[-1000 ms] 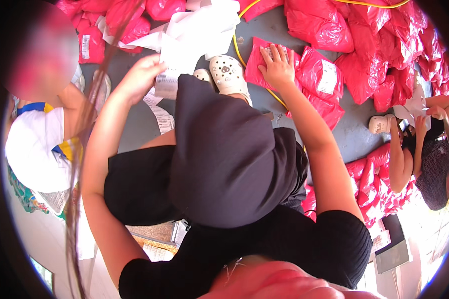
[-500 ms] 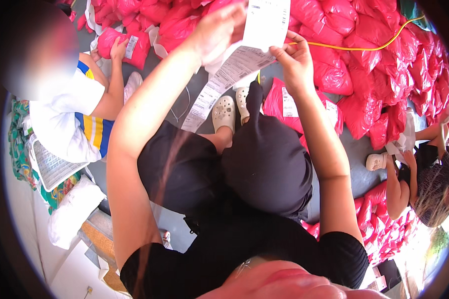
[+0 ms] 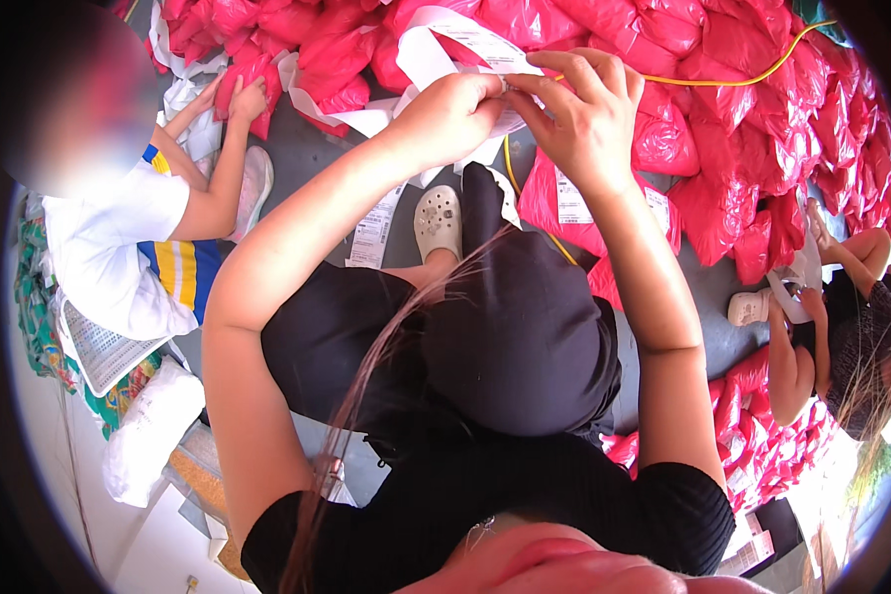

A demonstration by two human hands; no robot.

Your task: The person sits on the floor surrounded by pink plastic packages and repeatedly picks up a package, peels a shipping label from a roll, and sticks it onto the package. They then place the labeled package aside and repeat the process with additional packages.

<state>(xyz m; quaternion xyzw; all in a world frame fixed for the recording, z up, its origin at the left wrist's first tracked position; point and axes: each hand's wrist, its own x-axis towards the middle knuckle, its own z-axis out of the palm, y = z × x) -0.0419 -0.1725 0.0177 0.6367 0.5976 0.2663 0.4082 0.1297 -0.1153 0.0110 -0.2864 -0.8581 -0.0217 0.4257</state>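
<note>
My left hand (image 3: 453, 121) is closed in a pinch on a long white strip of printed labels (image 3: 470, 42). Close beside it, my right hand (image 3: 586, 114) pinches the strip too, thumb and index finger nearly meeting my left fingertips. Above the hands the strip curls up in a loop. A lower length of labels (image 3: 370, 236) hangs down by my left knee. Partly behind my right forearm lies a pink plastic parcel bag (image 3: 544, 193) with a white label on it.
Pink bags (image 3: 762, 129) are heaped ahead and to the right, with a yellow cord (image 3: 752, 81) across them. At left a person in white (image 3: 119, 238) handles a pink bag beside a white basket (image 3: 104, 346). Another person (image 3: 851, 342) sits at far right.
My hands have come closer together, my left one lower, and the strip has bent into a loop above them. The person at left has pulled their pink bag around.
</note>
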